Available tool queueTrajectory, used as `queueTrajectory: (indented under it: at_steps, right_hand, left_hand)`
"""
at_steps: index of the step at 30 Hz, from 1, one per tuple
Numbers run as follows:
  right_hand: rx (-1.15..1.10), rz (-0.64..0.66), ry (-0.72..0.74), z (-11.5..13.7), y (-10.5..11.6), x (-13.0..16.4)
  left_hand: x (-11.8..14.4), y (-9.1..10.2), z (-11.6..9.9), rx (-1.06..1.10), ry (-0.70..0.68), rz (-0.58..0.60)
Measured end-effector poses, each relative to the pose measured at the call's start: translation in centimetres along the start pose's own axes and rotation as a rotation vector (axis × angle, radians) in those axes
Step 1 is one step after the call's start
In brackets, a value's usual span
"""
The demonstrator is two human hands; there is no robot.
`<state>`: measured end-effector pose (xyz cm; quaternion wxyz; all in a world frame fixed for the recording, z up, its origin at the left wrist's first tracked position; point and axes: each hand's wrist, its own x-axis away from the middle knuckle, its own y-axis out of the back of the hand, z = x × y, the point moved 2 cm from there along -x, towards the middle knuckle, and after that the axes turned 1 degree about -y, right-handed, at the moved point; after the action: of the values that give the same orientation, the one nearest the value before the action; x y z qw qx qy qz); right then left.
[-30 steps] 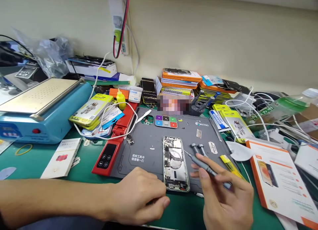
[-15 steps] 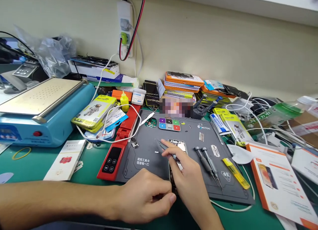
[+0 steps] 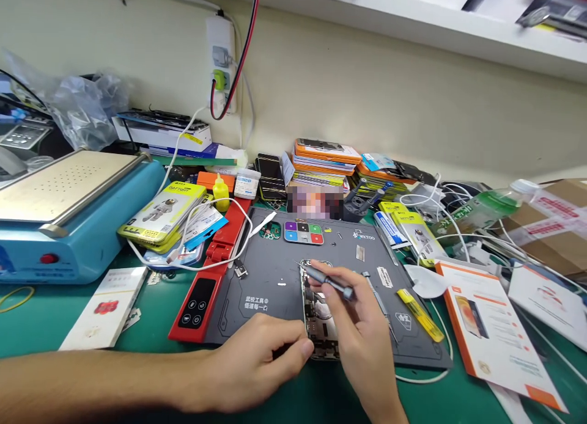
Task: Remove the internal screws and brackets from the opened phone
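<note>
While left hand (image 3: 257, 366) pins opened phone (image 3: 318, 326) on grey repair mat (image 3: 270, 283), fingers curled at its lower edge, I see right hand (image 3: 362, 332) has pulled back slightly, fingers pinching screwdriver (image 3: 328, 279), tip now over phone's top end.

**Layout of the worktop**

Opened phone (image 3: 318, 317) lies on the repair mat (image 3: 270, 289), centre of the worktop (image 3: 55, 308). Heating station (image 3: 68, 216) stands far left; booklet (image 3: 490, 332) lies right of the mat; stacked cases (image 3: 325, 158) sit behind it, against the wall.
</note>
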<state>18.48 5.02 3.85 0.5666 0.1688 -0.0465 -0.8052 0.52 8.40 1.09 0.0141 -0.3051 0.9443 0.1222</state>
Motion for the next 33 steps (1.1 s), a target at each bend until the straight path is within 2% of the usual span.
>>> queueTrajectory:
  at_steps: [5,8,10,13,17,21,33]
  right_hand:
    - [-0.214,-0.33,-0.032,-0.6,1.9,1.3]
    - [-0.363,-0.424,-0.068,-1.2,2.1,2.0]
    - [-0.407,-0.412,-0.12,-1.6,2.0,2.4]
    - [-0.387,-0.32,-0.178,-2.0,1.5,3.0]
    - [-0.373,-0.233,-0.173,-1.9,1.1,3.2]
    - [-0.333,-0.241,-0.138,-1.5,1.0,3.3]
    - [-0.279,-0.223,-0.157,-2.2,1.3,3.8]
  left_hand:
    - [-0.5,0.3,-0.3,0.097,0.12,-0.054]
    - [-0.8,0.2,0.2,0.254,0.261,-0.066]
    - [-0.9,0.0,0.7,0.341,0.304,-0.073]
    - [-1.1,-0.1,1.1,0.407,0.288,-0.091]
    - [-1.1,-0.1,1.3,0.454,0.307,-0.118]
    - [-0.9,0.0,1.2,0.495,0.312,-0.127]
    - [-0.9,0.1,0.9,0.507,0.307,-0.116]
